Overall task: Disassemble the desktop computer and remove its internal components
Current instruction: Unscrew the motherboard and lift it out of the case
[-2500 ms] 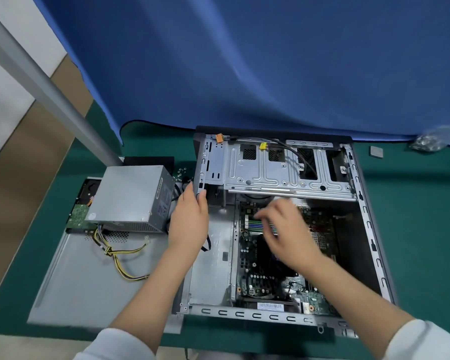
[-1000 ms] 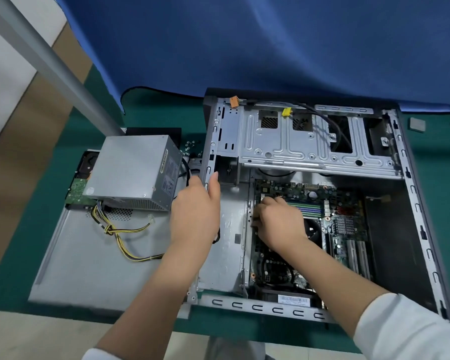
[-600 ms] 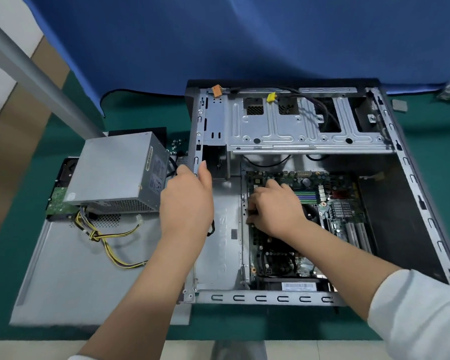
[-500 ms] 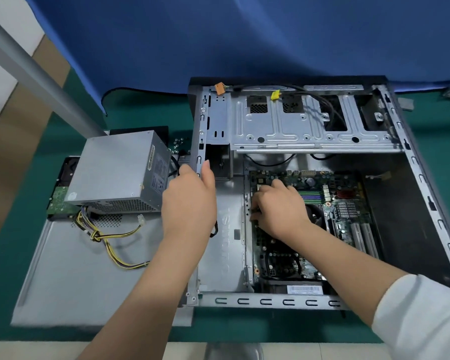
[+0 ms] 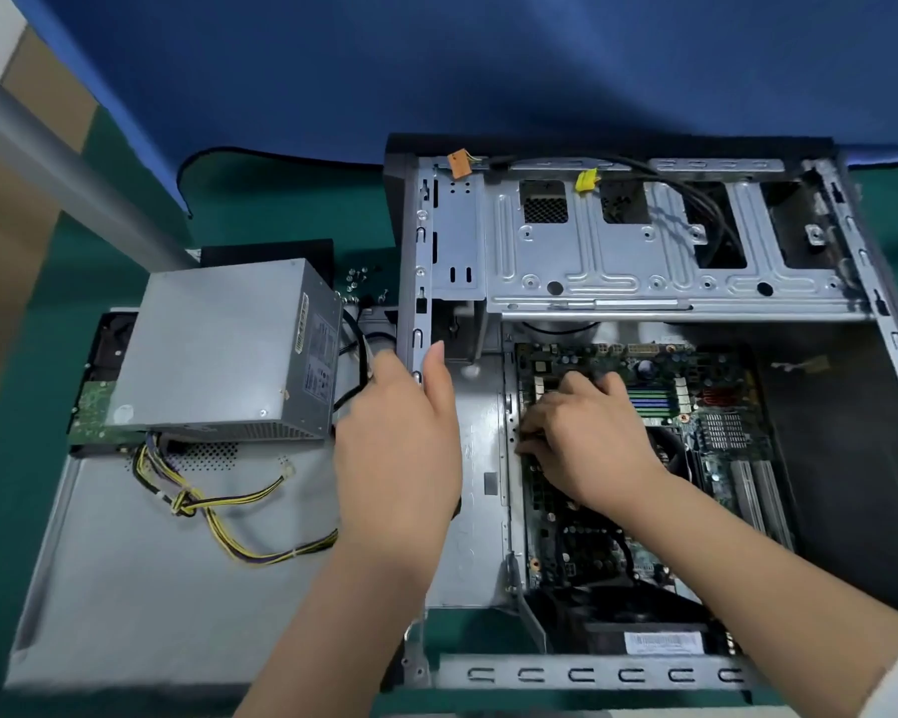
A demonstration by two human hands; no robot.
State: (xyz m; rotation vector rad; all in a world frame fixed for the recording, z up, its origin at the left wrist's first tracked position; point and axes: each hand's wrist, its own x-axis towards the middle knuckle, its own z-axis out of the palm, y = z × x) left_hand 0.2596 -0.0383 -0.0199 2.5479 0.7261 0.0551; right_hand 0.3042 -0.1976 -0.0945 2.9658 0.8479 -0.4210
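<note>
Case (image 5: 644, 676) lies open at centre-right of frame on the green mat. Left hand (image 5: 400, 453) clamps its left wall, thumb inside, fingers outside. Right hand (image 5: 587, 448) sits curled on the motherboard (image 5: 716, 422) left edge; cannot tell what it pinches. Bare case floor right of board. Power supply (image 5: 219, 349) sits out on the side panel (image 5: 125, 588), centre-left.

Grey power supply (image 5: 219, 349); green motherboard (image 5: 695, 417); blue backdrop (image 5: 436, 70); green table (image 5: 281, 199).
</note>
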